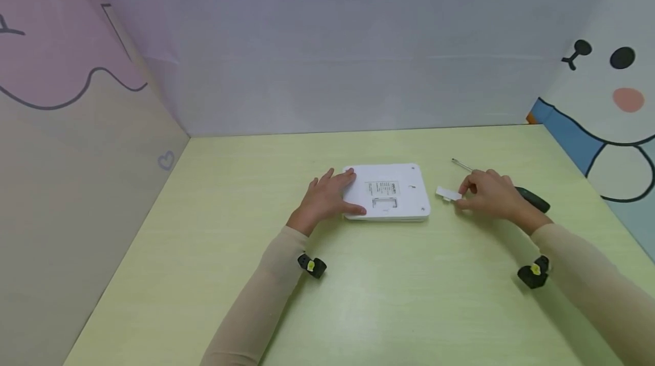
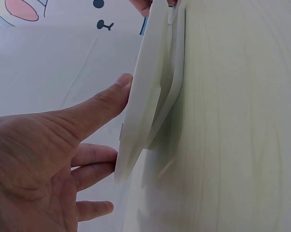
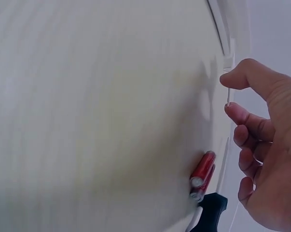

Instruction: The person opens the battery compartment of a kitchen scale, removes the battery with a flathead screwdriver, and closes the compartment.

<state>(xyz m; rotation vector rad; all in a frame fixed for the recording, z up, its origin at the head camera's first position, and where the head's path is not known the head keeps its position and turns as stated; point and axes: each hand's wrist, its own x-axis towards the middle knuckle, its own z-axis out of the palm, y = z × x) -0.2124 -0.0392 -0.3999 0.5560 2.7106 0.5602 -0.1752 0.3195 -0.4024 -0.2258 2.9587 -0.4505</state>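
A flat white device, which looks like a kitchen scale, lies with its underside up, showing a printed label and an uncovered battery compartment. My left hand rests on its left side; the thumb and fingers are spread and nearly straight against the edge. To the right of the device, my right hand pinches a small white battery cover between thumb and index finger, just above the table. In the right wrist view the cover is seen edge-on, a thin white strip between the fingertips.
A screwdriver with a dark handle lies beyond my right hand, partly hidden by it. Red batteries lie beside it in the right wrist view, hidden in the head view. Walls stand behind and at both sides of the table.
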